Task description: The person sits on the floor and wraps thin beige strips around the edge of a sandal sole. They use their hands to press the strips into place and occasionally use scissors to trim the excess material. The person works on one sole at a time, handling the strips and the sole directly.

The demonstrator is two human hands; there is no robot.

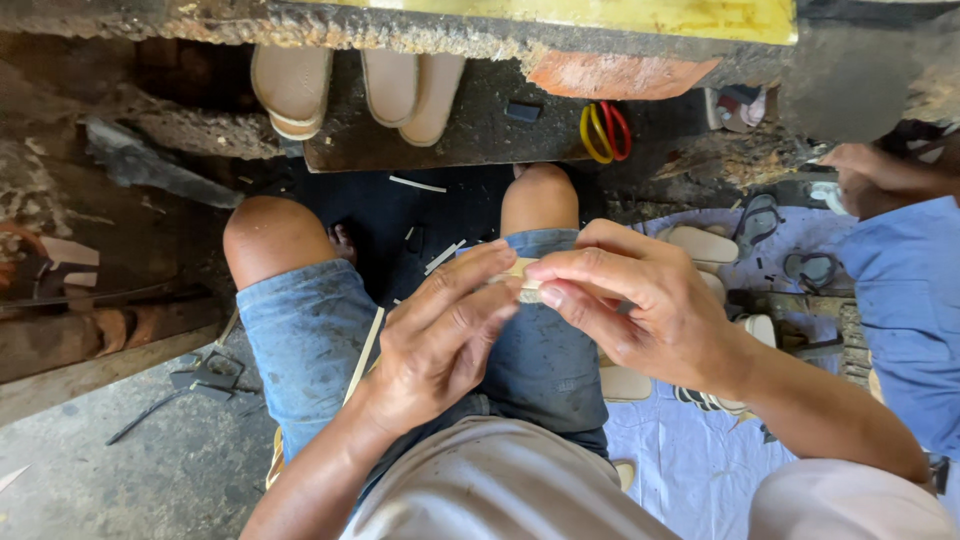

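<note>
Concrete floor (150, 470) and a pale cloth (690, 460) lie under the seated person. Over the denim lap, left hand (440, 340) and right hand (640, 300) both pinch a thin cream strip (522, 268), fingertips clamped on its ends. It looks like shaping or folding; next calls for steady, even pressure. Farther off, soles (290, 90) rest beneath the bench (600, 20).

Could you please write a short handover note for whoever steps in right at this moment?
Left hand and right hand pinch one pale strip between their fingertips, above the lap in denim shorts.
A second thin strip lies on the left thigh.
Beige soles rest on the light cloth at right; two more lean ahead.
Strip in hand, unattached.
</note>
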